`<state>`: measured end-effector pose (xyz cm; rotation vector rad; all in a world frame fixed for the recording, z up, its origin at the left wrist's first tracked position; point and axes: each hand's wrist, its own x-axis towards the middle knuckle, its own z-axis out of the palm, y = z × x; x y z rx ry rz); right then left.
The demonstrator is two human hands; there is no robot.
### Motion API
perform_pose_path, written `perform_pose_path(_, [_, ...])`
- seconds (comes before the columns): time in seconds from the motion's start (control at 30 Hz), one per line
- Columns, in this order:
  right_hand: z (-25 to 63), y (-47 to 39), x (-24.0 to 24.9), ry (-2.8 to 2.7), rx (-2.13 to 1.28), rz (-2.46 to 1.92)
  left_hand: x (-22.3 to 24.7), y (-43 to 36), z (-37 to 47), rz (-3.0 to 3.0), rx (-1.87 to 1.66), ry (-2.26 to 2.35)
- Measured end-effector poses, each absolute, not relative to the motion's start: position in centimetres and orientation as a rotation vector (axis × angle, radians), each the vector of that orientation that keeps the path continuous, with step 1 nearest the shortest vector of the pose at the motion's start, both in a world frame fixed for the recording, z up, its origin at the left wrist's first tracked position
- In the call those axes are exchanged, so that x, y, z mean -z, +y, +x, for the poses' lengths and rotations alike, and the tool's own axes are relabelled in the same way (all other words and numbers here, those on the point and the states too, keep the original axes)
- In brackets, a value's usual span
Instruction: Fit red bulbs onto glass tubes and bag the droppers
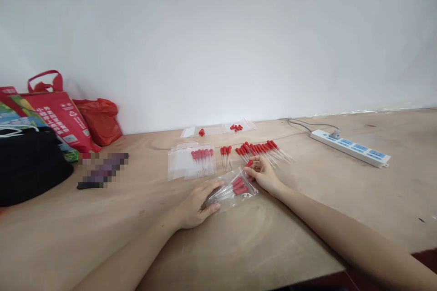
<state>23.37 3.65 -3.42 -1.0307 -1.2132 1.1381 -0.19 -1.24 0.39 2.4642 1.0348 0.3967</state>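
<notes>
My left hand [200,204] grips the lower left end of a clear zip bag [251,191], which holds several red-capped droppers [240,186]. At the bag's upper right, my right hand [262,173] pinches the red bulb of a dropper [249,163]; its stem is hard to make out against the plastic. Just beyond my right hand, many more red-capped droppers [261,148] lie in a row. A small group of droppers [225,150] lies left of them. Stacked clear bags [179,163] lie farther left, with several droppers [202,153] on or in them.
Two bags with red bulbs [236,127] lie near the wall. A white power strip [351,148] with a plugged-in cable is at the right. Red bags [64,118], a black item [30,163] and a blurred dark object [104,172] occupy the left side.
</notes>
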Motion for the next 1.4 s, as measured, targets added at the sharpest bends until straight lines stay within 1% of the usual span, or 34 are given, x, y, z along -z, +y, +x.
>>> perform_pose_path(0.27, [23.5, 3.5, 3.6, -1.405, -1.235, -1.039, -0.2, -1.2, -0.2, 2.457, -0.431, 1.025])
perform_pose_path(0.43, [23.5, 3.8, 4.0, -1.496, -1.213, -1.06, -0.5, -1.3, -0.1, 2.464, -0.45, 1.012])
perform_pose_path(0.67, [24.4, 3.8, 3.5, -1.868, -1.174, -1.015, -0.4, -1.3, -0.1, 2.47, -0.419, 1.026])
perform_pose_path(0.77, [25.2, 4.4, 2.9, -1.827, -1.046, -1.139, -0.2, -1.2, -0.2, 2.495, -0.428, 0.999])
perform_pose_path(0.9, [25.2, 6.0, 1.6, -1.807, -0.66, -1.372, 0.0, -1.0, -0.2, 2.518, -0.381, 1.009])
perform_pose_path(1.0, [23.3, 7.8, 0.5, -1.842, -0.5, -1.561, 0.1, -0.9, -0.3, 2.515, -0.356, 1.015])
perform_pose_path(1.23, [17.9, 12.8, 0.4, -1.674, -0.473, -1.819, 0.3, -0.9, -0.4, 2.535, -0.377, 0.986])
perform_pose_path(1.4, [17.5, 13.9, 0.4, -1.606, -0.508, -1.82, -0.1, -1.1, -0.2, 2.519, -0.42, 0.979])
